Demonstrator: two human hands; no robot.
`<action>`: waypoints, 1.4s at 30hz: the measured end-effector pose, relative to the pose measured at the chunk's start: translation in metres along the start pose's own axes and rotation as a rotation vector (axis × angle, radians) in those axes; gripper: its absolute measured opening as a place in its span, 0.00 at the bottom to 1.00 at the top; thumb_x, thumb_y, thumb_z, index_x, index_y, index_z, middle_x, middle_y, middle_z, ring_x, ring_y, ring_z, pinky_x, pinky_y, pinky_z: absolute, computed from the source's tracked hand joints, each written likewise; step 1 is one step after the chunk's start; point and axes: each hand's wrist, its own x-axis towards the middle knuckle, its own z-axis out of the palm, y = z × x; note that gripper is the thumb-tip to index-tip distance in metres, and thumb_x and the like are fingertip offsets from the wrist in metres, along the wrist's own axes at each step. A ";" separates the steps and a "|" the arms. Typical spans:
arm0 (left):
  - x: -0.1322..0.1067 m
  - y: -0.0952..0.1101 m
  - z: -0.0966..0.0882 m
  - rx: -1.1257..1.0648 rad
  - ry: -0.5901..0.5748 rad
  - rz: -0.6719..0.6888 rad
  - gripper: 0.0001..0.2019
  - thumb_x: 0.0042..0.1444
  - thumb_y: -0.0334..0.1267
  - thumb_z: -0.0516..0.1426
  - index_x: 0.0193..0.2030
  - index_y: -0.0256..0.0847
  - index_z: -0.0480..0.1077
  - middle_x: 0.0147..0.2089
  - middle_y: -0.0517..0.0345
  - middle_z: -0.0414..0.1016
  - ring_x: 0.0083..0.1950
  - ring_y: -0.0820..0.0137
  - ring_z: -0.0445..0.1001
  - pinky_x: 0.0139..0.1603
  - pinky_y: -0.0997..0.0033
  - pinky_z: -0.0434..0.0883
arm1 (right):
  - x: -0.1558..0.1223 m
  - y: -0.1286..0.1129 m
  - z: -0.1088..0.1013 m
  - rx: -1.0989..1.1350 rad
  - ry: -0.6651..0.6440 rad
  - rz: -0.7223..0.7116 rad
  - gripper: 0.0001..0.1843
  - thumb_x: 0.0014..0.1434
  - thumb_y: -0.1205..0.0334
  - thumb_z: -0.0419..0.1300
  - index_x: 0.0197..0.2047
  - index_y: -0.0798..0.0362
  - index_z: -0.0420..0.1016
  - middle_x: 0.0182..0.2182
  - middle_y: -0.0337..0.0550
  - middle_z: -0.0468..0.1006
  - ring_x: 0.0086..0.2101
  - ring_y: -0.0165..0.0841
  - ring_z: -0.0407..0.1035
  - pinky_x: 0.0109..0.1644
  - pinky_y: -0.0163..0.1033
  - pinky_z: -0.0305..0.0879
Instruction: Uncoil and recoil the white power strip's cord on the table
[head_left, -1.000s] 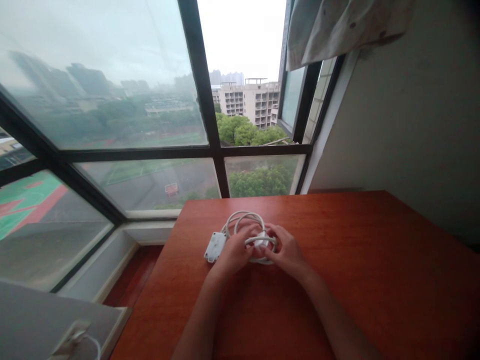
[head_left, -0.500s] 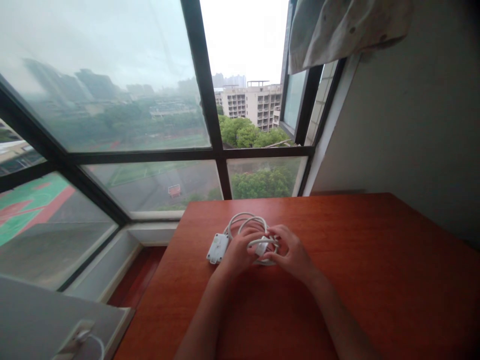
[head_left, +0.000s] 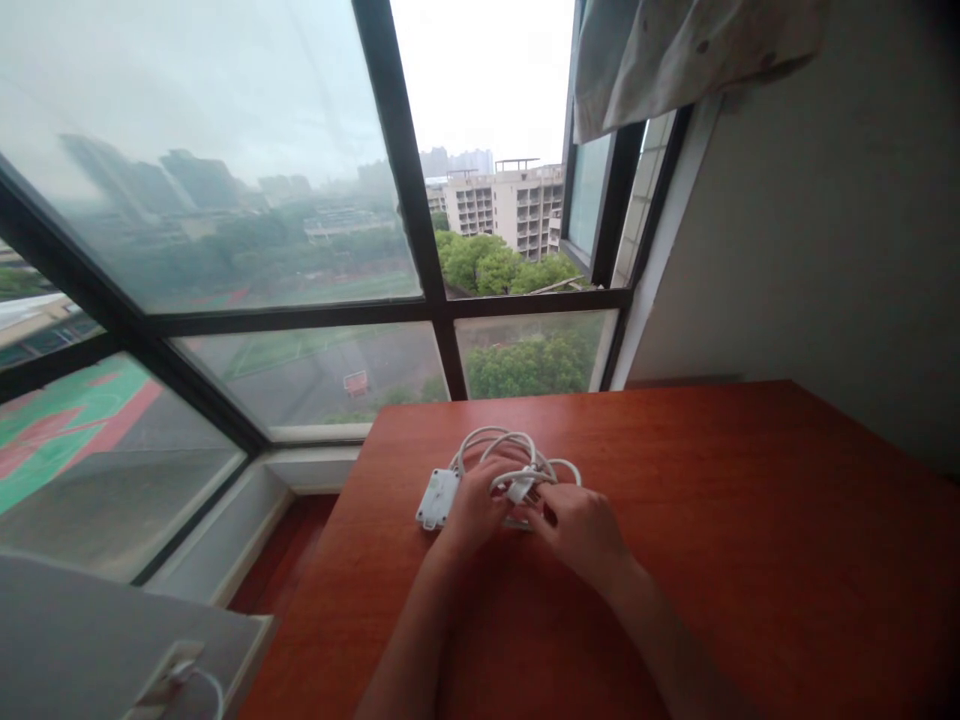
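Note:
A white power strip (head_left: 438, 498) lies on the reddish wooden table (head_left: 750, 520), its white cable (head_left: 501, 446) coiled in loops beside it. My left hand (head_left: 474, 506) is closed on the coil just right of the strip. My right hand (head_left: 580, 530) is closed too, its fingers pinching the cable near the white plug (head_left: 519, 489) that sits between both hands. One loop of cable (head_left: 568, 468) sticks out past my right hand's fingers.
The table stands against a large window with dark frames (head_left: 420, 250) and a grey wall (head_left: 825, 230) on the right. A cloth (head_left: 675, 50) hangs at the upper right. At the lower left a white wall socket (head_left: 169, 675) with a cable sits on a grey surface.
My right hand has drawn back toward me and a cable loop now shows beyond it. The plug has shifted slightly between the hands. The power strip has stayed put.

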 end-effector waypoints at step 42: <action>-0.003 0.001 -0.008 0.533 0.099 -0.387 0.18 0.55 0.23 0.48 0.47 0.41 0.72 0.47 0.51 0.76 0.45 0.65 0.74 0.45 0.70 0.67 | -0.062 -0.049 -0.044 0.104 -0.462 -0.327 0.05 0.57 0.59 0.60 0.33 0.50 0.69 0.29 0.35 0.77 0.29 0.32 0.67 0.33 0.39 0.52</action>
